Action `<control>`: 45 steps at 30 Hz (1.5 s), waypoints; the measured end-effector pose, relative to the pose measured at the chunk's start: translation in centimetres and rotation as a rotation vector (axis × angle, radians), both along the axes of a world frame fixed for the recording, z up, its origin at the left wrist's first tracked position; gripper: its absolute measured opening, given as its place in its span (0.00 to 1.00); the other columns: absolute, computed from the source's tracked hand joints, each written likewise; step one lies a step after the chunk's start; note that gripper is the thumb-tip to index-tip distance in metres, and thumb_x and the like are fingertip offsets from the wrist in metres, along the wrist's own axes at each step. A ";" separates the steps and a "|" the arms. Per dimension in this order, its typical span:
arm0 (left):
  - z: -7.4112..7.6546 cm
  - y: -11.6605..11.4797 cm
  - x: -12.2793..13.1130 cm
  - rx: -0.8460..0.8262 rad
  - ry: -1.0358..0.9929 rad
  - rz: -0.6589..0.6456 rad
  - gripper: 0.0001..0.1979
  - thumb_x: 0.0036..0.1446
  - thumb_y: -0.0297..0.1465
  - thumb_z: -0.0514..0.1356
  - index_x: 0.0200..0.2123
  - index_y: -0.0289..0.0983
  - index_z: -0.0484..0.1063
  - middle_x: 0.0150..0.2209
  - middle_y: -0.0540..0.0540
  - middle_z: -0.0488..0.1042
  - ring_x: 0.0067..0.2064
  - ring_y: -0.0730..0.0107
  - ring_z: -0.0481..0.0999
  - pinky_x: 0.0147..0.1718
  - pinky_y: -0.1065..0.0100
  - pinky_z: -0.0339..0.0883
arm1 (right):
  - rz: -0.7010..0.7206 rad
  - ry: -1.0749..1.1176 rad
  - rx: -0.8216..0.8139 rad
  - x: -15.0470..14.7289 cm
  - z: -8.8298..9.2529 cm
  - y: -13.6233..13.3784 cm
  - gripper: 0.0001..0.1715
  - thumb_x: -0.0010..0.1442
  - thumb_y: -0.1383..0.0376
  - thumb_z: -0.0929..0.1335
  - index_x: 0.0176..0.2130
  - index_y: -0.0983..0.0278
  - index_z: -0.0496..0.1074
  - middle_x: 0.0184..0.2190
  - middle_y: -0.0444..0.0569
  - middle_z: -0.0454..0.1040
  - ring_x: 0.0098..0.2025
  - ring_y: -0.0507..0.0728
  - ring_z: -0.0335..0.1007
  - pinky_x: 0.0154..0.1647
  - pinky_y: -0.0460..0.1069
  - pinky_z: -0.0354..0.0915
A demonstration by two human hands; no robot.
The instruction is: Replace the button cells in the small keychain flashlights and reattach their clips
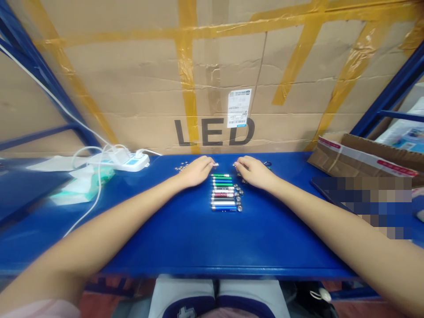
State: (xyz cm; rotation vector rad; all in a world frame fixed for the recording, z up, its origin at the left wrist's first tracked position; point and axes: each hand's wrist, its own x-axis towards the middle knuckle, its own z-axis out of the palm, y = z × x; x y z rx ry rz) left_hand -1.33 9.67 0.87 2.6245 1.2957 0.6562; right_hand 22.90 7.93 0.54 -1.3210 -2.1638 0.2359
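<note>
A large taped cardboard box (212,88) printed "LED" fills the background behind a blue table (185,238). At the left of the frame lie a white power strip (132,161) with cables and a pack of tissues (82,183). Nearer the centre, button cells (182,167) are scattered just beside the left hand (197,171), whose curled fingers pinch a small silver piece (215,164). Between the hands, mini flashlights (223,193) lie side by side in a row, with small round caps (239,194) along their right ends. The right hand (253,172) rests with its fingers bent; whether it grips anything cannot be told. An open carton (361,161) sits at the far right.
</note>
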 end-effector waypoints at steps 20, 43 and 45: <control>-1.0 -1.5 1.2 -0.029 -0.070 -0.076 0.19 0.64 0.40 0.55 0.52 0.38 0.75 0.52 0.41 0.74 0.56 0.54 0.70 0.60 0.51 0.62 | -0.160 -0.062 -0.052 0.4 -1.1 1.2 0.09 0.61 0.62 0.67 0.29 0.62 0.70 0.36 0.52 0.74 0.45 0.62 0.68 0.47 0.55 0.63; -1.0 -4.1 0.6 -0.354 -0.241 0.127 0.27 0.60 0.45 0.57 0.59 0.38 0.67 0.63 0.36 0.68 0.64 0.49 0.68 0.63 0.50 0.60 | 0.031 -0.014 -0.090 0.7 -0.2 0.1 0.08 0.57 0.72 0.68 0.34 0.62 0.77 0.33 0.47 0.79 0.32 0.55 0.72 0.37 0.50 0.67; -1.1 -4.5 0.6 -0.339 -0.264 0.135 0.26 0.60 0.43 0.57 0.59 0.38 0.67 0.62 0.37 0.68 0.63 0.50 0.68 0.64 0.50 0.59 | -0.005 0.031 -0.098 0.5 -0.3 0.1 0.06 0.58 0.70 0.68 0.34 0.62 0.77 0.31 0.46 0.80 0.30 0.54 0.73 0.36 0.50 0.67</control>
